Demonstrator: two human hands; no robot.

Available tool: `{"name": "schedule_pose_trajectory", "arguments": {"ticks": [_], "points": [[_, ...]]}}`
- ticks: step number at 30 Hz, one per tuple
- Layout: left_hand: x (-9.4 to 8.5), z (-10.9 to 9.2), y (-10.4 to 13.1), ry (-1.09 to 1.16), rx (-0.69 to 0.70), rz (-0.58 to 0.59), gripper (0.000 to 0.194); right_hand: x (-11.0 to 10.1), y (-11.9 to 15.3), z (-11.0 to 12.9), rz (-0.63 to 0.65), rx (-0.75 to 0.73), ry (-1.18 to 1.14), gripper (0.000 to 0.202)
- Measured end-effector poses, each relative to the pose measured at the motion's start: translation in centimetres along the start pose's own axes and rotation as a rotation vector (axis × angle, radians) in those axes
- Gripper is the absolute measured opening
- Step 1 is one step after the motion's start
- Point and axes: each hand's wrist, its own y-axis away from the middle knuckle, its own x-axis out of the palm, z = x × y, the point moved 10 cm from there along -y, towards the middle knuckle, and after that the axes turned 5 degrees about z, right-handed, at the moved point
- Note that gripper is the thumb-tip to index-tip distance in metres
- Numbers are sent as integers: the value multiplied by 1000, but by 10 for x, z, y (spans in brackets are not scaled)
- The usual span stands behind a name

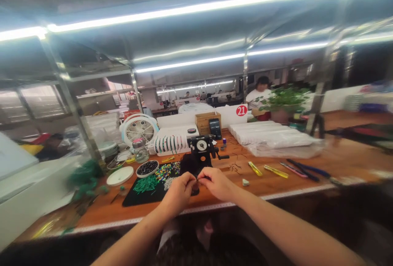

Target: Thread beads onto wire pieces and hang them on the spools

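What both hands' fingers (206, 175) pinch is too small to tell.

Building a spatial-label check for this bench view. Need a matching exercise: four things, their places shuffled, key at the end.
Things:
1. Green pieces
2. Fan
3. Cardboard box
4. Right hand

Places:
A. Behind the glass jar
B. Beside the left hand
C. On the black mat
D. Behind the black crank device

Pairs: 1-C, 2-A, 3-D, 4-B
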Motion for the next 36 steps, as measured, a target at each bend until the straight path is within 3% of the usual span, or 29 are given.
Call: {"name": "schedule_pose_trajectory", "arguments": {"ticks": [2, 4, 7, 13, 17, 21, 26, 36], "points": [[11, 20, 3, 328, -213, 55, 15, -1, 7, 11, -57, -128, 104, 15], [19, 30, 5, 489, -322, 72, 20, 1, 13, 21, -97, -248, 211, 19], [18, 31, 4, 487, -311, 49, 22, 4, 14, 22, -103, -281, 278, 24], [12, 25, 2, 458, -222, -35, 17, -1, 9, 11, -74, -68, 153, 19], [15, 30, 1, 562, -205, -93, 19, -8, 13, 6, -113, 7, 69, 19], [24, 39, 1, 759, -228, -123, 37, -13, 17, -2, -188, 33, -17, 21], [34, 42, 5, 948, -267, -141, 32, -13, 20, -2, -232, 2, -24, 21], [29, 50, 5, 935, -346, -183, 23, -8, 20, 1, -183, -12, 55, 22]]}}
